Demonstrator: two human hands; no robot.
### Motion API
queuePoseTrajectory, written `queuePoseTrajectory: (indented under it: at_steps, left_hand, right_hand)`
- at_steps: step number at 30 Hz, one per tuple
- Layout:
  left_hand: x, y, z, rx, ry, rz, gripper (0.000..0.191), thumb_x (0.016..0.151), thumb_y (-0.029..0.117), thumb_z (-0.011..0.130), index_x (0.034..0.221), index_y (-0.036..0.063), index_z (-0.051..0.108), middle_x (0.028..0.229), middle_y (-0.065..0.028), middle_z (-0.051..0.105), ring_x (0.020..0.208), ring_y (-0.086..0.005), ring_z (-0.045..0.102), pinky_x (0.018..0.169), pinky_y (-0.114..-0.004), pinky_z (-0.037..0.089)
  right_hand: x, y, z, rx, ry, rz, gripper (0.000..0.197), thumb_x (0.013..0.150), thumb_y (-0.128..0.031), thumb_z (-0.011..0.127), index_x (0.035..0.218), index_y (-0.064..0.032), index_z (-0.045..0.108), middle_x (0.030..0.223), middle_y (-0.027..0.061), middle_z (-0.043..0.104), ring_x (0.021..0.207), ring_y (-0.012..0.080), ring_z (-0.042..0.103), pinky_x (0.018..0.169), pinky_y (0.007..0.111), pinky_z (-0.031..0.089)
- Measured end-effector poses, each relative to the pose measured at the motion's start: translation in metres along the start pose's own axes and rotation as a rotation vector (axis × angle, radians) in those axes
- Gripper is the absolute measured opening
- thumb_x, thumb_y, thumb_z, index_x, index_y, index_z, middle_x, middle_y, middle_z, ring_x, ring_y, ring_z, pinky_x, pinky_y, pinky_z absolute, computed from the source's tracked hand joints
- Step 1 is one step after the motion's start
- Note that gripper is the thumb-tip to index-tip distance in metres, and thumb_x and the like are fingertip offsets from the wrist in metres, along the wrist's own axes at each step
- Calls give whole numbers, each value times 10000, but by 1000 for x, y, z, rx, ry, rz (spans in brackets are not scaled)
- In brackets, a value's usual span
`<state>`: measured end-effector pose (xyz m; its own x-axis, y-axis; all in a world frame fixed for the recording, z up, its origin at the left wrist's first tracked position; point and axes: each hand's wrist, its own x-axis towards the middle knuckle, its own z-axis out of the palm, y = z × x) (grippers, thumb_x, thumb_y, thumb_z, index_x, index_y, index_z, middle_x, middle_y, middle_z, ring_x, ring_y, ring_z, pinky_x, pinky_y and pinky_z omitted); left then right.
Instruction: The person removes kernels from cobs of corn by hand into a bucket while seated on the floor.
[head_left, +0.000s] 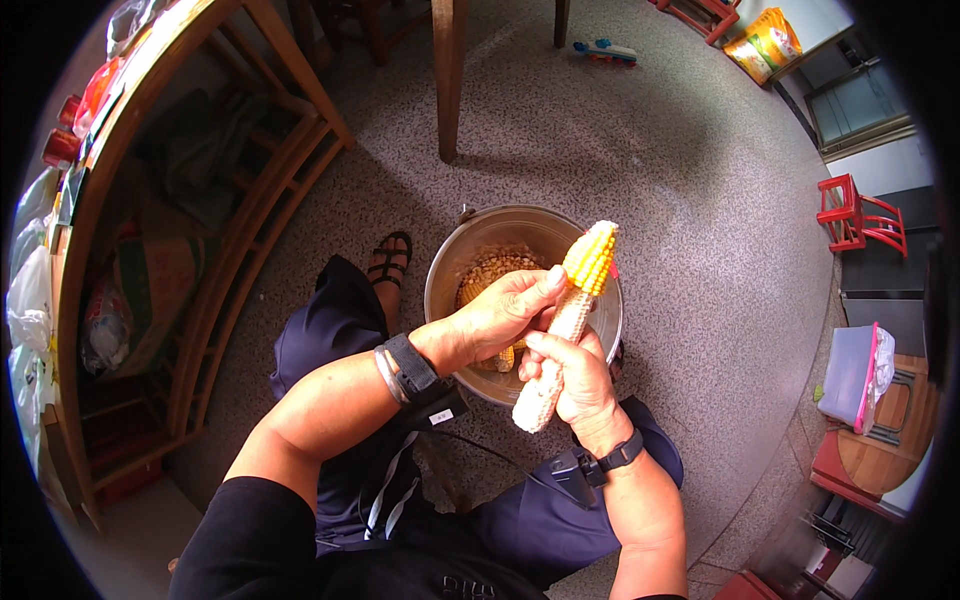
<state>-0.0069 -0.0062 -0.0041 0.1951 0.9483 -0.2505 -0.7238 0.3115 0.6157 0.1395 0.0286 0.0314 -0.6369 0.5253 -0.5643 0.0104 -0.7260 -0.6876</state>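
Observation:
A partly shelled ear of corn (571, 315) slants over the bucket, yellow kernels on its upper end and bare pale cob below. My right hand (581, 371) is wrapped around the bare lower part. Against the lower edge of the kernels rests the thumb of my left hand (514, 304), its fingers partly hidden behind the cob. Below both hands stands a round metal bucket (448, 274). Inside are loose kernels (504, 261) and yellow corn pieces (506, 360), partly covered by my hands.
The bucket stands on a speckled floor (720, 300) between my legs. A sandalled foot (388, 259) is left of it. Beyond are a wooden leg (448, 90) and a toy (609, 52). A slatted wooden rack (247, 255) flanks the left; a red stool (841, 214) and plastic bin (847, 375) are right.

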Motion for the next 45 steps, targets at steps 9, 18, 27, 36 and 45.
queuePoseTrajectory:
  at_steps: [9, 18, 27, 36, 45]
  left_hand:
    - [-1, 3, 5, -53, -18, 4, 509, 970, 385, 543, 1289, -10, 508, 1182, -153, 627, 1008, -194, 628, 883, -327, 521]
    - [0, 2, 5, -51, -17, 33, 460, 968, 330, 565, 1271, -13, 523, 1160, -137, 641, 1000, -185, 633, 885, -319, 519]
    - [-3, 8, 11, -70, -34, 28, 418, 960, 325, 586, 1228, 7, 551, 982, -52, 649, 836, -103, 611, 753, -262, 517]
    - [-1, 4, 5, -47, -62, -5, 378, 969, 281, 576, 1228, 7, 550, 994, -51, 653, 849, -108, 615, 764, -261, 514]
    - [-2, 6, 5, -55, -57, -20, 332, 963, 251, 591, 1181, 3, 561, 963, -60, 648, 818, -122, 624, 741, -278, 531]
  right_hand:
    - [1, 2, 0, 8, -27, -15, 110, 826, -60, 669, 845, -84, 564, 631, 31, 580, 511, 148, 586, 476, 248, 474]
    - [1, 3, 1, 16, -27, -24, 101, 830, -59, 661, 827, -84, 563, 623, 30, 579, 509, 143, 587, 464, 239, 466]
    - [0, 2, 1, 34, -8, -21, 94, 822, -50, 654, 809, -80, 567, 613, 34, 578, 507, 148, 587, 468, 249, 471]
    - [2, 4, -1, 34, -15, -30, 82, 825, -52, 646, 780, -71, 580, 605, 40, 581, 506, 150, 586, 477, 253, 477]
    - [4, 4, -5, -23, 7, -23, 57, 843, -57, 616, 805, -66, 573, 634, 43, 563, 535, 166, 572, 533, 305, 510]
